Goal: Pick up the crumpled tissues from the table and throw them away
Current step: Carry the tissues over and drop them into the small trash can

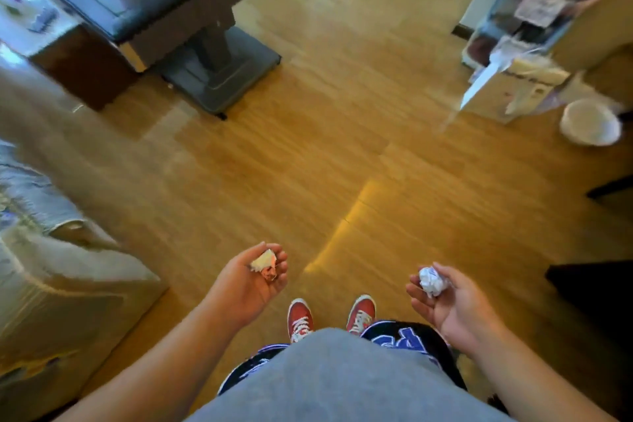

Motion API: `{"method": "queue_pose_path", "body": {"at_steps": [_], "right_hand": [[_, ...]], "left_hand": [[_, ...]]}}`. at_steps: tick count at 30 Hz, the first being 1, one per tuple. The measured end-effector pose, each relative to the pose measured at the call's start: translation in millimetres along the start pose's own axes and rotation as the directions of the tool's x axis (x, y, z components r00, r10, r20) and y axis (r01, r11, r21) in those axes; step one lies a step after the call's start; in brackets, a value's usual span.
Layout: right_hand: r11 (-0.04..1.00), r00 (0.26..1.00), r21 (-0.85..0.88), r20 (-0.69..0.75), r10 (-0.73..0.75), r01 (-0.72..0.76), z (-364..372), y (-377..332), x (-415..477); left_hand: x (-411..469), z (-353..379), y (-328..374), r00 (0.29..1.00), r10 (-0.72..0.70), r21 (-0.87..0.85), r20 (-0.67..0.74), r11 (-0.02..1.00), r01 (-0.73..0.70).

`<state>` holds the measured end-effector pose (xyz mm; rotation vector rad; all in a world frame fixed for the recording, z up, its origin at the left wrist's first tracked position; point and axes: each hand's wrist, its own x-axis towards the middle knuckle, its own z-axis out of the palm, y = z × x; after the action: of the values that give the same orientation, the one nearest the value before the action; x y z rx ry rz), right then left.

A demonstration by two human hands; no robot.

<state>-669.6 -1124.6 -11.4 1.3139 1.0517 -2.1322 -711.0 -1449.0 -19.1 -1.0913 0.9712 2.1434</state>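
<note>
Loaded up, the bin (591, 127) well off, ahead at right.
Your left hand (253, 284) cups the yellowish tissue (263, 263), your right hand (448, 305) the white tissue (433, 281), fingers curled, palms up so neither drops.

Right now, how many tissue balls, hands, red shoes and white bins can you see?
Tissue balls: 2
Hands: 2, the left hand and the right hand, each holding one ball
Red shoes: 2
White bins: 1
Total: 7
</note>
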Motion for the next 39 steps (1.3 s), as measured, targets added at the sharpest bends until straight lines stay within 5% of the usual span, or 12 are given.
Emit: {"method": "queue_pose_path", "body": {"at_steps": [7,14,29,39], "right_hand": [[0.961,0.974,0.246,-0.216,-0.07,0.123,-65,-45,4],[0.922,0.94,0.358,-0.339,-0.019,0.148,-116,-122,36],[0.893,0.977,0.403,-0.145,-0.154,0.201,-90,-371,141],[0.806,0.935,0.519,-0.336,-0.114,0.285,-133,-477,175]], "left_hand": [[82,162,17,0.975,-0.155,0.267,0.16,0.958,0.109],[147,308,5,0.954,-0.247,0.387,0.17,0.907,0.166],[245,442,52,0.966,-0.243,0.379,0.088,0.905,0.194],[353,637,67,0.921,-0.376,0.592,0.101,0.767,0.248]]}}
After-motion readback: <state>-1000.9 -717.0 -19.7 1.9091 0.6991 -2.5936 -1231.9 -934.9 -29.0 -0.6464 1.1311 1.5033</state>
